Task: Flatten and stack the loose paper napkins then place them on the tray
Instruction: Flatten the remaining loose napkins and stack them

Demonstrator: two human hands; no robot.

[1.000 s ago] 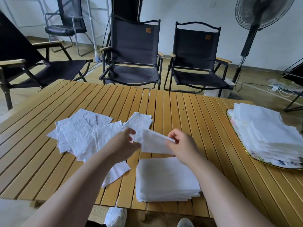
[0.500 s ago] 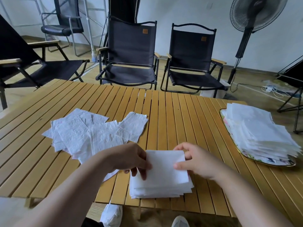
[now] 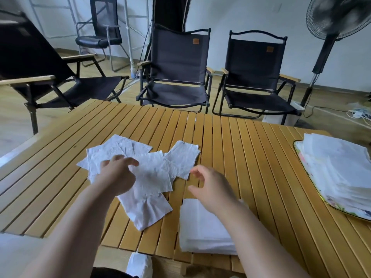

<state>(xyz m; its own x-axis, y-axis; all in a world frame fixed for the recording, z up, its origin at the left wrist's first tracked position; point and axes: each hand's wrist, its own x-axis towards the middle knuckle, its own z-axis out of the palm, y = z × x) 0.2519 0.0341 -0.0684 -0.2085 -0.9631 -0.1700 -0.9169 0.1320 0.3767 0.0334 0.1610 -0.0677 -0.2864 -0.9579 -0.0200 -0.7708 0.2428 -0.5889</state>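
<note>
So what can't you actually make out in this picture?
Tray: head view; the right edge cuts it off and piled napkins cover most of it.
Neat stack: the right forearm hides its right side; sheet count too fine.
Left hand: unclear whether its fingers touch the loose napkins below.
White thing below the table: blurred, cut by the bottom edge.
</note>
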